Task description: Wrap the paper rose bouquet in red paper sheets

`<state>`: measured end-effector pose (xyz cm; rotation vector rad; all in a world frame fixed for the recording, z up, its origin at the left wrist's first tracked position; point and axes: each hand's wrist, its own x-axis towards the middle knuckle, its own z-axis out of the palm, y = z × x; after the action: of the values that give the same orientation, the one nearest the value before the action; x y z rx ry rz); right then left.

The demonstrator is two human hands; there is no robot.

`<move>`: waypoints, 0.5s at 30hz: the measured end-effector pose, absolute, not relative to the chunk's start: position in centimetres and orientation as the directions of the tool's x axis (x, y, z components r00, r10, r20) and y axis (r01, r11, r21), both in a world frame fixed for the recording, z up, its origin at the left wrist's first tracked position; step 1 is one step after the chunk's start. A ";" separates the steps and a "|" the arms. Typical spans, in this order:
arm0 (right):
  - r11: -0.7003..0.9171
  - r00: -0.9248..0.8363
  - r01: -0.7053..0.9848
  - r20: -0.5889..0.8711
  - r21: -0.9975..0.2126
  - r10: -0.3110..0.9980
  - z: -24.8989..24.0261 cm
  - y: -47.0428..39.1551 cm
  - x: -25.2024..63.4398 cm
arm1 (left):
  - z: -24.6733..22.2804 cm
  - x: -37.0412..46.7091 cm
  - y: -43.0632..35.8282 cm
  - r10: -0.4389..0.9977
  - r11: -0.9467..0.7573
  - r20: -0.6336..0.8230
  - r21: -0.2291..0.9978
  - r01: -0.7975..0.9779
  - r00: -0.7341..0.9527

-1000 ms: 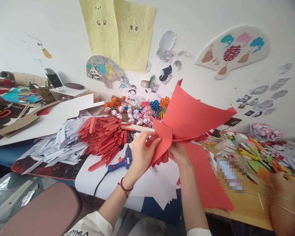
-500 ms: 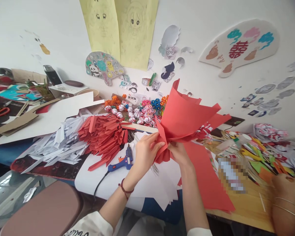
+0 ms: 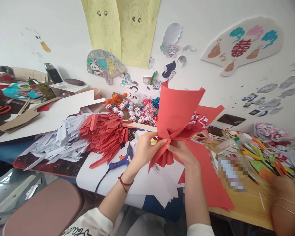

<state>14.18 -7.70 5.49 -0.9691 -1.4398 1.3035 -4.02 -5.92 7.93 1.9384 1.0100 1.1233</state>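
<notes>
Both hands are on one red paper wrap (image 3: 178,109) — the left hand (image 3: 147,149) has its fingers pinching the gathered waist, and the right hand (image 3: 184,153) grips it from the other side. It's held up over the bench (image 3: 254,208), flared end up, with white sheets (image 3: 145,183) below and a red sheet (image 3: 215,183) lying flat to the right. Left of the hands is a blue glue gun (image 3: 121,162), then a pile of red strips (image 3: 104,137) touching some white strips (image 3: 60,141). Behind those sit craft flowers (image 3: 140,113) — and yellow drawings (image 3: 137,39) hang on the wall (image 3: 64,29).
</notes>
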 end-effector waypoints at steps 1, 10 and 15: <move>0.124 -0.257 -0.038 0.130 -0.992 0.958 5.7 -7.8 14.2 | 7.9 -4.2 -5.8 0.858 -0.481 0.386 0.834 0.271 0.339; 0.104 -0.195 0.050 0.092 -0.993 0.977 6.9 -8.5 13.6 | 8.1 -4.6 -5.3 0.801 -0.586 0.459 0.731 0.349 0.385; 0.099 -0.191 0.103 0.078 -0.990 0.978 6.3 -8.6 13.9 | 7.6 -3.8 -5.8 0.802 -0.596 0.452 0.656 0.463 0.391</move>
<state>13.93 -8.58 6.33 -1.1294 -1.4724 1.2222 -3.76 -5.84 7.61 2.2277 1.0877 1.0724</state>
